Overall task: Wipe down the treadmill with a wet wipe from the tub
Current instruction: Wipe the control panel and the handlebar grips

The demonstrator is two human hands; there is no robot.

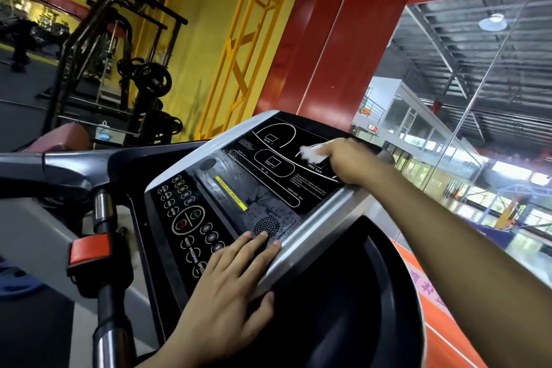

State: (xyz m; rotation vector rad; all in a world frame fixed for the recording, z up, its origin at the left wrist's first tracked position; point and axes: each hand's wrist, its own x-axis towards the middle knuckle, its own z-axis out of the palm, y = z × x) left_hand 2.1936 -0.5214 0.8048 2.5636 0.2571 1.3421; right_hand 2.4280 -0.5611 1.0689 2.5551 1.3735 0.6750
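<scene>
as seen: two hands [236, 275], one wipe [309, 153]

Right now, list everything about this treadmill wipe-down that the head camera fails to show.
- Wet wipe: motion-blurred and mostly covered by the right hand, so its size and dampness are unclear.
- Tub of wipes: nowhere in the head view.
- Console corner under the left hand: buttons there are hidden.
- Small white display text: too small and tilted to read fully.
- Treadmill belt: cut off below the frame edge.
</scene>
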